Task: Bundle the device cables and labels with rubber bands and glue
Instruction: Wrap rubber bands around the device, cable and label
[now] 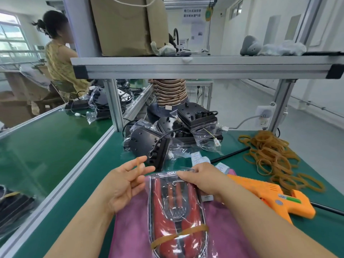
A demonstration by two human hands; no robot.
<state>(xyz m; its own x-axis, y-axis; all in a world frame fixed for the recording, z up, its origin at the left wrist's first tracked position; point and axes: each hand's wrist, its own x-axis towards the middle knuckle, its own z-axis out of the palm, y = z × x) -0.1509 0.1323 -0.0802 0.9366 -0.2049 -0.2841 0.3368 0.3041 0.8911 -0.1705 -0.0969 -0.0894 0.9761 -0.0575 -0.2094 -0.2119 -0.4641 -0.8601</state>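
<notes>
1. Green bench mat (104,175) carried a pink cloth (232,239) at its near edge. The bagged device (175,200) lay on the cloth, with one fitted band (178,236) already crossing its near end.
2. The left hand (121,185), fingers spread and relaxed, carried a loose rubber band (138,169) draped over a finger, just left of the bag's far end.
3. The right hand (204,180) pinched the bag's far end flat. A firm hold there seemed wise, so the contents would not slide while the band was stretched wide and slipped over.
4. The glue gun (270,194) lay toward the right edge; its nozzle was probably hot and best avoided.
5. The labels (200,159) lay just beyond the right hand, and the spare bands (273,155) were farther right.
</notes>
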